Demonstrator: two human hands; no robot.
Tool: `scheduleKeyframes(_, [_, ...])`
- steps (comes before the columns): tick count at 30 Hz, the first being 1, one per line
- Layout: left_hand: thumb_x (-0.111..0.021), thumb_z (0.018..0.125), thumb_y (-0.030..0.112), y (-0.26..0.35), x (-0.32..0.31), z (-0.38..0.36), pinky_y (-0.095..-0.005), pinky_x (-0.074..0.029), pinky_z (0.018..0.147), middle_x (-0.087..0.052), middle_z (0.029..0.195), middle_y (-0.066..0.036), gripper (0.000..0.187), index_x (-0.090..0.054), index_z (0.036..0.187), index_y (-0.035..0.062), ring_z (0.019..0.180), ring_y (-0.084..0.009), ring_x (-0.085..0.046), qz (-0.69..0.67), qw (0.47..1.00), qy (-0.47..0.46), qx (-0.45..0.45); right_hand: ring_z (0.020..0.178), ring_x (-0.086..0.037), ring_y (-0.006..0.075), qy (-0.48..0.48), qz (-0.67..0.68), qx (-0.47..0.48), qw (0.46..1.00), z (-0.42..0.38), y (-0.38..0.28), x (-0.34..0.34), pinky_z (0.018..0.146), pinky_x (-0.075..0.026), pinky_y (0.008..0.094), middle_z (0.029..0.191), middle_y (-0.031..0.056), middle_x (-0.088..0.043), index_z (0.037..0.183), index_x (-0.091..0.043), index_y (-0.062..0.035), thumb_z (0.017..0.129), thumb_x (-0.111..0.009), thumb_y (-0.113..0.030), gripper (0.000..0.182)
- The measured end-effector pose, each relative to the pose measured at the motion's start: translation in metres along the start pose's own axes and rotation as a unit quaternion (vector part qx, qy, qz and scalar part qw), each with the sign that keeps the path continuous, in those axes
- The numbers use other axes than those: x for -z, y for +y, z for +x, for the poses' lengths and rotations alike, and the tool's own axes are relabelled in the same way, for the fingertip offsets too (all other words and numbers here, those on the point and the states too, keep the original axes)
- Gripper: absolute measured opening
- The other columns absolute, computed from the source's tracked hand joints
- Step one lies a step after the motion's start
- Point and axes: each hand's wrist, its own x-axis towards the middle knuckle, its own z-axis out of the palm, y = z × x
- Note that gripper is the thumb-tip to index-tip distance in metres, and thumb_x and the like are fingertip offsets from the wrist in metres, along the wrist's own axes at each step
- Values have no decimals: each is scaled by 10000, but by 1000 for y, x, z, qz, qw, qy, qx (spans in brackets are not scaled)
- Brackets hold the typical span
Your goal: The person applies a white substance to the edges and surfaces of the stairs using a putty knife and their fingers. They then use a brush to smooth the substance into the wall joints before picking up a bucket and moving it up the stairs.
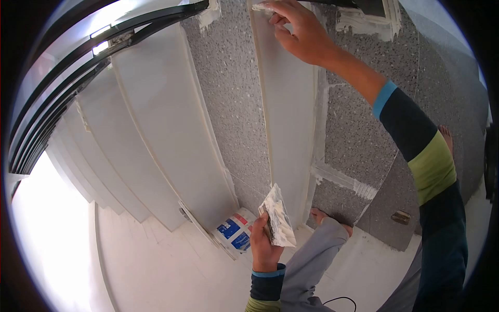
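My left hand [266, 243], low in the middle of the head view, holds a flat trowel [279, 221] covered in white paste. Its thumb lies over the near side of the blade. Near the top, my right hand [293, 26] reaches over the upper end of a pale stair riser [288, 99], its fingers curled together. White paste shows at its fingertips, and what they grip is too small to make out. Speckled grey treads [228, 88] lie on both sides of that riser, with white paste smeared along the edges [345, 182].
A white bucket with blue and red print [236, 231] stands behind my left hand. Black railing bars [78, 67] curve along the upper left. My bare foot [319, 214] rests on a step. A small block [401, 217] lies at the right.
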Motion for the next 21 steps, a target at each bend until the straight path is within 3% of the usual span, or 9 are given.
scheduleKeyframes(8, [-457,840,297,0,2,2,-263,-338,443,-560,711,3,282,-557,997,85,527,-131,-489,6,1000,4,12,959,-492,362,9,18,5,1000,-9,-6,-6,937,-364,437,1001,228,-516,1208,-475,11,732,-431,13,478])
scheduleKeyframes(11, [-456,839,296,0,2,2,-267,-339,445,-558,709,4,274,-558,989,91,526,-134,-489,3,1000,2,13,987,-476,382,8,-44,46,998,-13,-4,-16,929,-364,442,1059,251,-483,1260,-423,1,735,-437,5,525])
scheduleKeyframes(13, [-458,837,296,0,2,2,-269,-339,445,-558,706,4,270,-559,986,94,527,-136,-491,2,1000,0,12,1013,-478,257,-44,-176,35,983,-21,-8,-21,893,-389,372,1016,117,-463,1316,-379,-62,779,-449,22,548])
scheduleKeyframes(17, [-466,834,304,0,6,4,-275,-337,436,-556,686,4,272,-557,987,98,517,-142,-495,9,1000,8,14,997,-455,260,-18,-220,95,971,-40,-10,-25,904,-356,385,997,122,-468,1333,-368,-63,772,-459,30,576])
scheduleKeyframes(19, [-470,834,308,0,7,5,-277,-336,432,-556,681,5,274,-557,988,99,512,-143,-496,8,1000,0,18,1007,-480,278,-48,-175,111,977,-46,-8,-21,920,-349,449,1058,126,-491,1280,-425,-57,762,-490,-1,525])
scheduleKeyframes(21, [-472,836,311,0,5,4,-278,-335,428,-556,679,6,272,-556,986,100,506,-143,-494,12,1000,2,15,999,-468,270,-25,-164,101,981,-41,-5,-18,912,-351,433,1026,126,-482,1298,-414,-60,761,-474,20,547])
